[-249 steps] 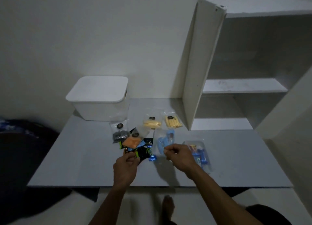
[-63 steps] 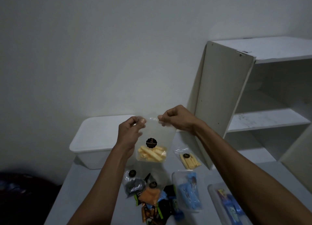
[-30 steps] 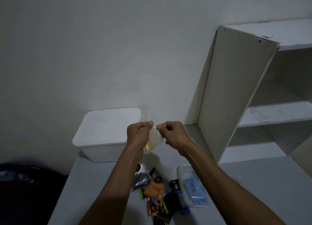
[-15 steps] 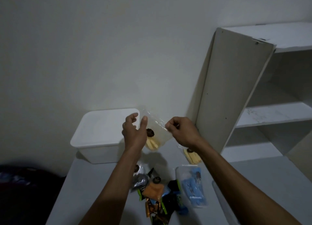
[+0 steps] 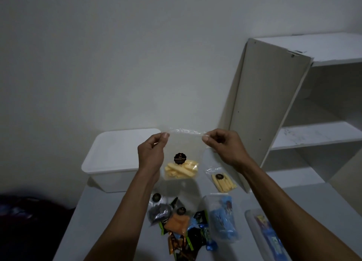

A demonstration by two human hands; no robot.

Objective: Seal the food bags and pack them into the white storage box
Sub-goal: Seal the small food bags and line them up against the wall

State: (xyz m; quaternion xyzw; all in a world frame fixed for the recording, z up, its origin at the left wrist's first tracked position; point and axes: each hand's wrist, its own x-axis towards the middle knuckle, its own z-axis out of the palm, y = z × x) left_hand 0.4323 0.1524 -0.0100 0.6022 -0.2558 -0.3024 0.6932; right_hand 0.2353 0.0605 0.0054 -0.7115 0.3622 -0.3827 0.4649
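Observation:
I hold a clear bag of yellow sticks (image 5: 182,166) with a black round label up in front of me, hanging upright. My left hand (image 5: 151,153) pinches its top left corner and my right hand (image 5: 221,147) pinches its top right corner, stretching the top edge flat. Behind it on the grey table (image 5: 109,207) stands the white storage box (image 5: 115,154) with its lid on. A second bag of yellow sticks (image 5: 222,181) lies to the right.
Below my arms lie a bag of dark bits (image 5: 157,211), an orange bag (image 5: 178,221), dark wrapped snacks (image 5: 188,241), a blue bag (image 5: 223,219) and a clear bag with colourful packets (image 5: 268,235). A white open shelf unit (image 5: 274,111) stands at the right.
The bag was tilted half a second ago with my left fingers spread; now it hangs upright and both hands pinch its top corners, pulled apart. The view has shifted slightly.

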